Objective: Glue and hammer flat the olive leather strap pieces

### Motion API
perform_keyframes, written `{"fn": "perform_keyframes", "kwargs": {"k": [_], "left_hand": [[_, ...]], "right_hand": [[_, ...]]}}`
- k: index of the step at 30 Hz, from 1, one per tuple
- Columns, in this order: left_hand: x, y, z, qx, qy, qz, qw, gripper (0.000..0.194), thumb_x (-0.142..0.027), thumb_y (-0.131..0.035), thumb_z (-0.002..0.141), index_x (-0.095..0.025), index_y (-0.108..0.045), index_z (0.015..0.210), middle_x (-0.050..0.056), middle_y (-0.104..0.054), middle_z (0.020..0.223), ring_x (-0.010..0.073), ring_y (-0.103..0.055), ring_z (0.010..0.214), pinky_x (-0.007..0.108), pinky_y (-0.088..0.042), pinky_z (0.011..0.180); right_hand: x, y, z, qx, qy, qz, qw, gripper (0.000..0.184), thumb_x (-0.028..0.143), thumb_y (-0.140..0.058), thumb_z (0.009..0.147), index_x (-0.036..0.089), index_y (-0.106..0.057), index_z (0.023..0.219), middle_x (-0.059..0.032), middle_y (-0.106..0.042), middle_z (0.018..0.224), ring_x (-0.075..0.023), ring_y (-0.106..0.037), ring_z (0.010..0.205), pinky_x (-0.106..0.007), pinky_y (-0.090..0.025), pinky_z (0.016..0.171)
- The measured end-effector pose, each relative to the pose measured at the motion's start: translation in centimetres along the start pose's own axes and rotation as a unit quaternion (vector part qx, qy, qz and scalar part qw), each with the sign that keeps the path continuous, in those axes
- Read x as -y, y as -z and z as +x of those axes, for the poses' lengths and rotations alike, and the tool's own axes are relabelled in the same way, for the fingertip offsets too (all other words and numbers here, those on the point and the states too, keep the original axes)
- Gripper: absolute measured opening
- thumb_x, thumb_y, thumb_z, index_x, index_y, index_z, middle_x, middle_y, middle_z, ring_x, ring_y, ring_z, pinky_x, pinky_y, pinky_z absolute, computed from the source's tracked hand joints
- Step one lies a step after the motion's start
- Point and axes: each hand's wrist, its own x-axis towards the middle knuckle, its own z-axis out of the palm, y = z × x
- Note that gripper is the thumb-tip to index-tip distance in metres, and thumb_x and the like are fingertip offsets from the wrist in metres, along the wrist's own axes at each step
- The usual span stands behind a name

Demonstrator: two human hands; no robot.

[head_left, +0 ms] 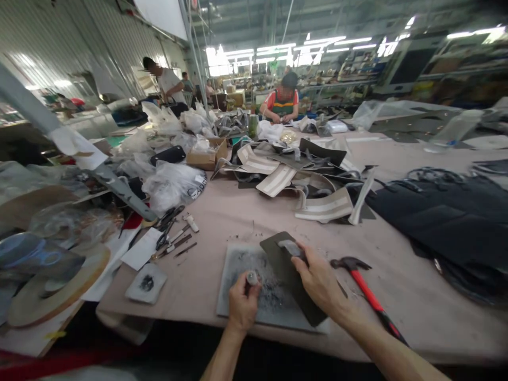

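My left hand (243, 304) is closed around a short metal rod (251, 277), seen end-on from above, probably a hand punch. It is over a grey, worn board (233, 264) strewn with small dark scraps. My right hand (319, 278) grips a flat dark olive panel (288, 278) by its right side, and the panel slants across the board's right part. Near the right fingers a greyish strap-like piece (291, 247) shows on the panel. A claw hammer (365, 288) with a red and black handle lies right of my right hand.
Cut grey and beige panels (278, 177) are heaped mid-table. Scissors (169, 225) and slim tools lie left, near a small block (146, 284) with dark residue. A black bag (444, 217) lies right. A slanting metal post (119, 185) stands left. A person (282, 103) sits across the table.
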Motion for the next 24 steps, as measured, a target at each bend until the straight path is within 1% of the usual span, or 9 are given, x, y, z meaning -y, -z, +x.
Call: {"fn": "perform_keyframes", "kwargs": {"k": [2, 4, 7, 11, 13, 15, 17, 20, 24], "left_hand": [[0.1, 0.0, 0.0, -0.005, -0.001, 0.003, 1.000, 0.024, -0.036, -0.066, 0.086, -0.017, -0.070, 0.100, 0.007, -0.078, 0.089, 0.0208, -0.074, 0.081, 0.028, -0.059, 0.078], [0.4, 0.0, 0.1, -0.015, 0.006, 0.009, 1.000, 0.024, -0.036, -0.067, 0.084, -0.016, -0.070, 0.099, 0.008, -0.078, 0.089, 0.0211, -0.074, 0.082, 0.029, -0.059, 0.078], [0.3, 0.0, 0.4, -0.019, 0.025, -0.003, 1.000, 0.026, -0.038, -0.070, 0.082, -0.015, -0.070, 0.095, 0.007, -0.077, 0.087, 0.0207, -0.074, 0.081, 0.029, -0.059, 0.078], [-1.9, -1.2, 1.6, 0.011, 0.041, -0.079, 0.996, 0.029, -0.037, -0.074, 0.081, -0.017, -0.068, 0.102, 0.006, -0.077, 0.090, 0.0198, -0.074, 0.084, 0.030, -0.060, 0.082], [-3.4, -3.1, 2.4, 0.034, 0.043, -0.128, 0.990, 0.032, -0.035, -0.074, 0.081, -0.019, -0.067, 0.107, 0.005, -0.077, 0.094, 0.0197, -0.074, 0.087, 0.032, -0.059, 0.086], [-4.4, -5.5, 3.2, 0.068, 0.043, -0.164, 0.983, 0.029, -0.034, -0.075, 0.081, -0.019, -0.067, 0.104, 0.005, -0.077, 0.094, 0.0197, -0.074, 0.087, 0.032, -0.058, 0.087], [-4.5, -8.0, 3.9, 0.107, 0.046, -0.184, 0.976, 0.024, -0.033, -0.076, 0.080, -0.018, -0.068, 0.097, 0.005, -0.077, 0.092, 0.0198, -0.073, 0.087, 0.032, -0.058, 0.086], [-3.5, -10.6, 4.5, 0.139, 0.058, -0.193, 0.970, 0.021, -0.031, -0.076, 0.078, -0.017, -0.068, 0.091, 0.005, -0.076, 0.090, 0.0192, -0.072, 0.085, 0.032, -0.056, 0.085], [-2.5, -11.2, 4.4, 0.146, 0.067, -0.192, 0.968, 0.022, -0.032, -0.077, 0.079, -0.016, -0.068, 0.091, 0.006, -0.076, 0.089, 0.0190, -0.072, 0.085, 0.032, -0.056, 0.086]], "right_hand": [[-1.4, -0.8, -5.3, -0.045, -0.028, 0.038, 0.998, 0.047, 0.038, -0.043, 0.097, 0.016, -0.051, 0.139, -0.0157, -0.066, 0.131, -0.0277, -0.065, 0.118, -0.041, -0.051, 0.099], [-2.4, -2.1, -9.1, -0.054, -0.061, 0.058, 0.995, 0.049, 0.038, -0.041, 0.098, 0.016, -0.048, 0.142, -0.0159, -0.066, 0.132, -0.0272, -0.067, 0.116, -0.041, -0.053, 0.096], [-3.2, -3.6, -11.8, -0.040, -0.106, 0.076, 0.991, 0.054, 0.037, -0.038, 0.099, 0.014, -0.042, 0.149, -0.0153, -0.073, 0.116, -0.0262, -0.073, 0.098, -0.040, -0.057, 0.083], [-3.3, -3.8, -11.8, -0.020, -0.124, 0.083, 0.989, 0.056, 0.035, -0.036, 0.099, 0.015, -0.039, 0.152, -0.0092, -0.075, 0.089, -0.0238, -0.073, 0.075, -0.036, -0.056, 0.069], [-3.4, -3.7, -11.5, -0.014, -0.102, 0.079, 0.992, 0.053, 0.033, -0.038, 0.099, 0.018, -0.041, 0.150, -0.0082, -0.075, 0.090, -0.0234, -0.073, 0.078, -0.036, -0.056, 0.071], [-3.6, -3.7, -11.5, -0.032, -0.064, 0.063, 0.995, 0.048, 0.031, -0.041, 0.098, 0.018, -0.046, 0.144, -0.0111, -0.073, 0.103, -0.0246, -0.072, 0.092, -0.037, -0.056, 0.080], [-3.8, -3.9, -11.7, -0.053, -0.040, 0.036, 0.997, 0.038, 0.031, -0.042, 0.098, 0.017, -0.055, 0.131, -0.0139, -0.070, 0.111, -0.0257, -0.070, 0.101, -0.039, -0.055, 0.086], [-3.9, -4.1, -11.9, -0.042, -0.050, -0.005, 0.998, 0.029, 0.032, -0.040, 0.100, 0.016, -0.062, 0.112, -0.0128, -0.065, 0.103, -0.0241, -0.068, 0.092, -0.037, -0.054, 0.082], [-3.7, -3.7, -11.8, -0.017, -0.071, -0.014, 0.997, 0.027, 0.034, -0.044, 0.100, 0.016, -0.061, 0.110, -0.0125, -0.064, 0.103, -0.0240, -0.067, 0.092, -0.035, -0.053, 0.080]]}}
